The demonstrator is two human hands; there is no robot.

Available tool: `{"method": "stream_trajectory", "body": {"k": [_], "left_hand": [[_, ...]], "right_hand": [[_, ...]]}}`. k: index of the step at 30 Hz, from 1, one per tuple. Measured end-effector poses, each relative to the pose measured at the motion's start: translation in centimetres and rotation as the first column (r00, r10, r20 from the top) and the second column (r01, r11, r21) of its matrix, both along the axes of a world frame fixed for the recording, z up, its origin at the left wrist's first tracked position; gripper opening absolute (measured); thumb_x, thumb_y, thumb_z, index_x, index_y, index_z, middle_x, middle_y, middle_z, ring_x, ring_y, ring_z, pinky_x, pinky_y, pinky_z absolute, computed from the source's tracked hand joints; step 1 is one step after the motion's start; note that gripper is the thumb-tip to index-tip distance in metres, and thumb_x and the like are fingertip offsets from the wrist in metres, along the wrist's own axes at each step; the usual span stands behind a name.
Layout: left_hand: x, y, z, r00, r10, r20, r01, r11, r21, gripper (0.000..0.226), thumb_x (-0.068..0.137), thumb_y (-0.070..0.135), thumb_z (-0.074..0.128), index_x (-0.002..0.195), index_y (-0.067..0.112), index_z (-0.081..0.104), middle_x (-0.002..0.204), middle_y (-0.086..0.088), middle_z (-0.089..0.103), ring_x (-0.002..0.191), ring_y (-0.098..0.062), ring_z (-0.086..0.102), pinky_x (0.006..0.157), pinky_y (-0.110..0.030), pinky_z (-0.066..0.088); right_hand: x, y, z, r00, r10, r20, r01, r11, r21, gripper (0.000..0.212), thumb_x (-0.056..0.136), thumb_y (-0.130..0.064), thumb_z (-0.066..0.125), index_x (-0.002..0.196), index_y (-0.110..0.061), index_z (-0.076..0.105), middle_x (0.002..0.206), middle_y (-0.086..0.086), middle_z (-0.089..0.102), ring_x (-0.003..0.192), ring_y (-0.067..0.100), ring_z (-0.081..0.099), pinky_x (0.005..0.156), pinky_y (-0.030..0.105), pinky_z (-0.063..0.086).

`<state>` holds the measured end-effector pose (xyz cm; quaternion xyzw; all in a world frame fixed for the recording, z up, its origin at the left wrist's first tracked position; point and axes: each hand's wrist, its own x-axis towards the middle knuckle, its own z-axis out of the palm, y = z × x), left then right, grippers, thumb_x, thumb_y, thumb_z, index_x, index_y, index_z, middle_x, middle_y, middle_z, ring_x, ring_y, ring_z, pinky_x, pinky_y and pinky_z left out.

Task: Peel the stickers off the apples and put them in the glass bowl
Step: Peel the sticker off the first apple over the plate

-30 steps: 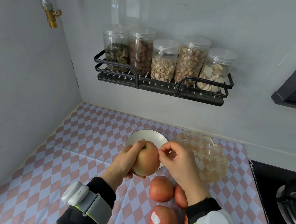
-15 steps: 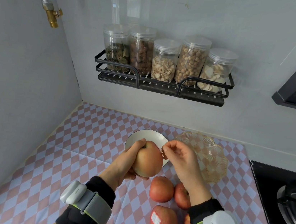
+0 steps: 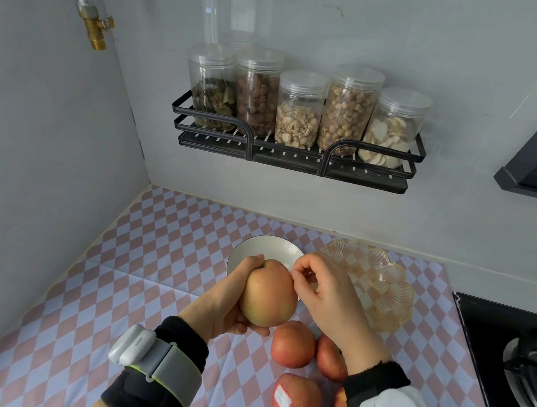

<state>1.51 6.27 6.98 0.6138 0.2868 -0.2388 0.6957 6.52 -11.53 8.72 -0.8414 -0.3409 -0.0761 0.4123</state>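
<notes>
My left hand (image 3: 223, 300) grips a yellow-red apple (image 3: 269, 294) from the left and holds it above the counter. My right hand (image 3: 323, 292) pinches a small white sticker (image 3: 288, 267) at the apple's upper right edge. Right of the hands stands the ribbed glass bowl (image 3: 382, 286), partly hidden by my right hand. Several red apples lie on the counter below: one (image 3: 293, 343), another (image 3: 330, 361) behind my right wrist, and a nearer apple (image 3: 298, 405) that carries a white sticker (image 3: 282, 398).
A white bowl (image 3: 264, 249) sits behind the held apple. A black wall rack (image 3: 293, 158) with several clear jars hangs above. A black gas hob (image 3: 519, 366) borders the checked counter cover (image 3: 148, 273) on the right. The grey wall closes the left side.
The apple and both hands have risen slightly and shifted right. My right fingers have moved off the apple's top to its upper right edge, with the white sticker now between them.
</notes>
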Motion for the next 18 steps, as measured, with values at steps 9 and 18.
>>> {"method": "stream_trajectory", "body": {"k": [9,18], "left_hand": [[0.02,0.47,0.12,0.998,-0.058,-0.034,0.057,0.998,-0.024,0.076,0.085,0.074,0.043,0.113,0.006,0.06,0.079,-0.022,0.075,0.055,-0.032,0.071,0.041,-0.021,0.029],[0.2,0.31,0.17,0.999,-0.052,-0.016,0.052,0.998,0.028,0.075,0.085,0.074,0.042,0.113,0.008,0.06,0.081,-0.023,0.076,0.058,-0.032,0.072,0.039,-0.021,0.03]], "right_hand": [[-0.05,-0.22,-0.02,0.983,0.031,-0.18,-0.02,0.998,0.061,0.016,0.096,-0.023,0.057,0.088,-0.011,0.06,0.082,-0.005,0.062,0.078,0.012,0.06,0.068,0.027,0.052],[0.05,0.03,-0.69,0.962,0.016,-0.271,0.03,0.986,0.165,0.008,0.093,-0.028,0.064,0.088,-0.024,0.068,0.082,-0.017,0.067,0.079,0.007,0.064,0.069,0.017,0.049]]}}
